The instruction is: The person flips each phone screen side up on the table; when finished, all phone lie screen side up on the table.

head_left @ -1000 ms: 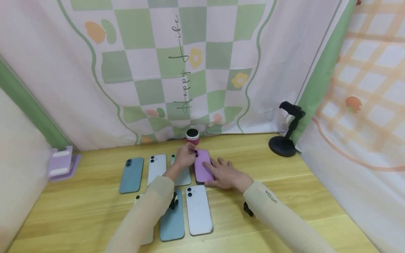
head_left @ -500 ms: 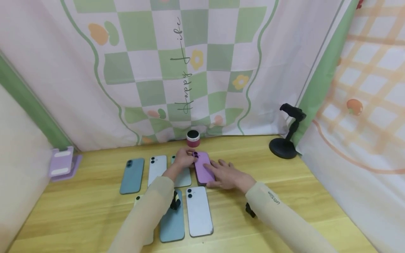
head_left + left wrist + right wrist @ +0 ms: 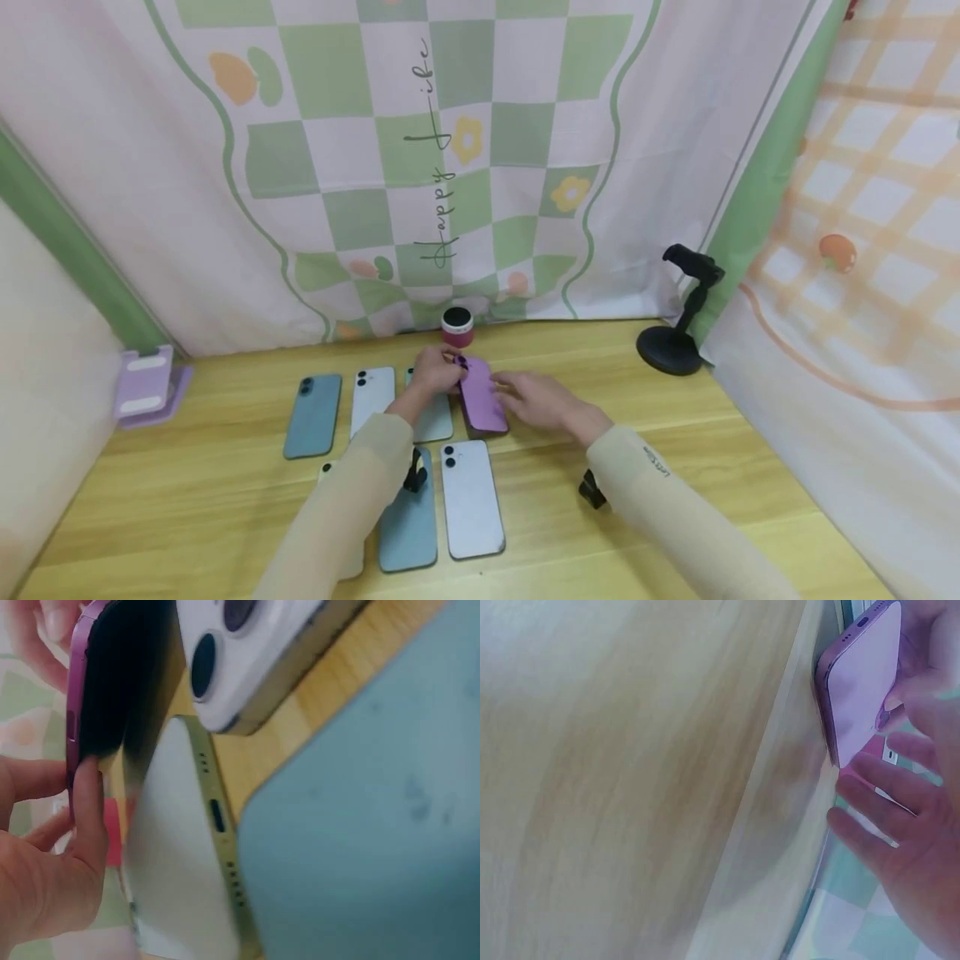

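In the head view my left hand (image 3: 435, 372) pinches a purple smartphone (image 3: 484, 402) at its camera end, thumb on the back. The left wrist view shows the phone (image 3: 75, 682) tilted, its dark screen facing that camera, with fingers and thumb at its edge. My right hand (image 3: 540, 402) is at the phone's right side, fingers extended. From the right wrist, those fingers (image 3: 866, 780) spread near the phone's lower edge. A pale green smartphone (image 3: 435, 421) lies just left of the purple one, partly covered by my left forearm.
Several other phones lie camera side up: a white one (image 3: 474, 504), a blue one (image 3: 408, 533), another white one (image 3: 372, 400) and another blue one (image 3: 312, 417). A pink cylinder (image 3: 457, 329) stands behind. A black stand (image 3: 670, 348) is back right, a lilac holder (image 3: 146, 392) far left.
My right hand has drawn back from the purple phone's back to its right side. My left fingers have taken hold of the camera end, and the phone has tilted up.
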A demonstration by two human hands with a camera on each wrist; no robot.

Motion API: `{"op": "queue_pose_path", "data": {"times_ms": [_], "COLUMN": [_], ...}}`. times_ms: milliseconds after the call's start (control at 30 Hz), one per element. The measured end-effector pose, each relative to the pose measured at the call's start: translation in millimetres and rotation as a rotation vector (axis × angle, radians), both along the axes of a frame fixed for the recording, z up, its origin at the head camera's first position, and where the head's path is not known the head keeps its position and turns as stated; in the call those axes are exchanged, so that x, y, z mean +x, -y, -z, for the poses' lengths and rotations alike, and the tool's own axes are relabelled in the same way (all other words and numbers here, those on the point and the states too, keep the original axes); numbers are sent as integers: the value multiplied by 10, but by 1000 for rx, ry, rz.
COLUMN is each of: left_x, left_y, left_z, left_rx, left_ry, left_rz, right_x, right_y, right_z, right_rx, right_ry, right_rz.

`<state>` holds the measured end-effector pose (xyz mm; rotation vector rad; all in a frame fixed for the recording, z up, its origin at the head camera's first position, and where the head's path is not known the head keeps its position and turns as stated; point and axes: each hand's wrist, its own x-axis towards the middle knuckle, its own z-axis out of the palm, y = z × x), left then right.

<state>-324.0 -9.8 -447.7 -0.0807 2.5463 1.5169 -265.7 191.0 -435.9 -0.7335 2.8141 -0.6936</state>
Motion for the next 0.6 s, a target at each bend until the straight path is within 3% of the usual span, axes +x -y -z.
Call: {"op": "queue_pose_path", "data": {"times_ms": [100,333,600], "left_x": [5,-16,-36], "left_y": [4,-24,-104], "left_z": [-59,-241,-442], "left_rx": [-65,-268,-431], "left_ry": [-15,-45,-98], "left_rz": [12,74,157], "right_x": [-14,-8,8], "right_y": [30,111,189], "right_z": [6,-17,-51], "right_rx": [-67,-238,-434], "right_ry": [-26,70,331], "right_rz": [45,132,226]}}
